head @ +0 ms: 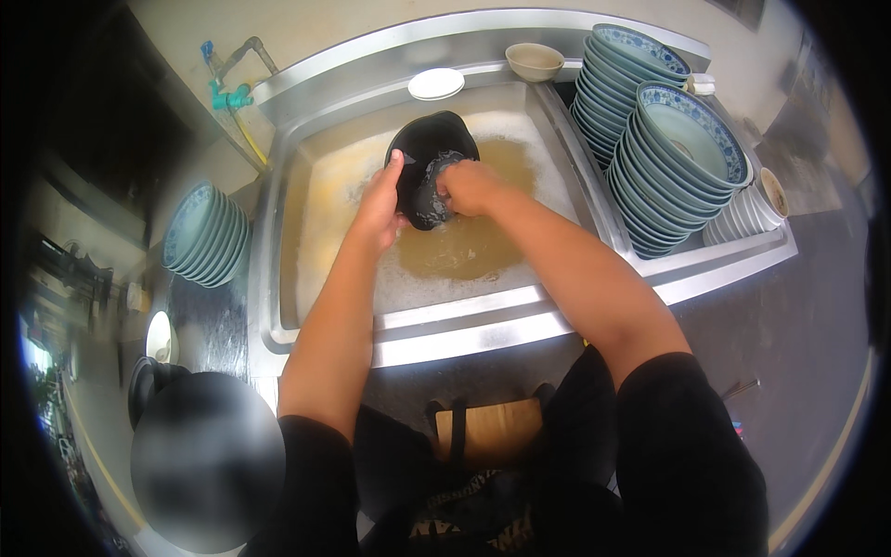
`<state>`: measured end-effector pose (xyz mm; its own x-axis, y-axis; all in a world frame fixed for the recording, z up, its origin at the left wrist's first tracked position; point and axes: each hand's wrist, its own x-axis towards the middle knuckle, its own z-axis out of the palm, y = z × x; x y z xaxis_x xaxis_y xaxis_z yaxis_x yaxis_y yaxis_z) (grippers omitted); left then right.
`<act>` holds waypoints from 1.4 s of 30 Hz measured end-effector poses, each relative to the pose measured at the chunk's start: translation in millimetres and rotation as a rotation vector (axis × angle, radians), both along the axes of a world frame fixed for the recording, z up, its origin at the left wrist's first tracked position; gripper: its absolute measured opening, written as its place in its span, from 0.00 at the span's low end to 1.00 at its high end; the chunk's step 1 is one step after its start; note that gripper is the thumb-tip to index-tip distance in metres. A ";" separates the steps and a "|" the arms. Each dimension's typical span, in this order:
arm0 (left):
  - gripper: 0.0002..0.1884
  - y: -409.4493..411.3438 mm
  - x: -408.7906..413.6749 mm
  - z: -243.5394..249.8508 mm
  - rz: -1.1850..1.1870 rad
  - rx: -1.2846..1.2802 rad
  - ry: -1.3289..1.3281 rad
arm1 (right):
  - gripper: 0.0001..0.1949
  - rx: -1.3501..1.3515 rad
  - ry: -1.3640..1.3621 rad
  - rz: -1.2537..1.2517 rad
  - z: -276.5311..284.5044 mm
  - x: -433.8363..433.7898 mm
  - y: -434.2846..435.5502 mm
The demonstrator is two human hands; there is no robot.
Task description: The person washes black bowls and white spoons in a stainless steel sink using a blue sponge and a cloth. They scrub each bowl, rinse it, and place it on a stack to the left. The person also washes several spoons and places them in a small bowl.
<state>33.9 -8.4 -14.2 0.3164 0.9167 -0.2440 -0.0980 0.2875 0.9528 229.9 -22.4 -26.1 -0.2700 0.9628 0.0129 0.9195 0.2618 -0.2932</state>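
My left hand [383, 202] grips a black bowl [418, 139] by its left side, thumb on the inner face and fingers beneath. The bowl is tilted over the stainless steel sink [334, 285]. Inside it, my right hand [468, 186] presses with curled fingers against the lower right part. Grey, foamy wetness shows around those fingers; whether they hold a scrubber or cloth is hidden. Brownish, sudsy water [452, 257] lies in the basin below both hands.
Tall stacks of blue-rimmed bowls [668, 167] fill the right compartment beside white bowls [741, 216]. A beige bowl [534, 61] and a white dish [436, 83] sit at the back rim. More blue-rimmed bowls [209, 233] stand left, below a green tap [233, 96].
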 end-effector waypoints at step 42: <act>0.35 -4.2 -16.3 36.3 0.273 0.079 -0.407 | 0.09 0.288 0.272 0.070 31.5 -17.5 -18.2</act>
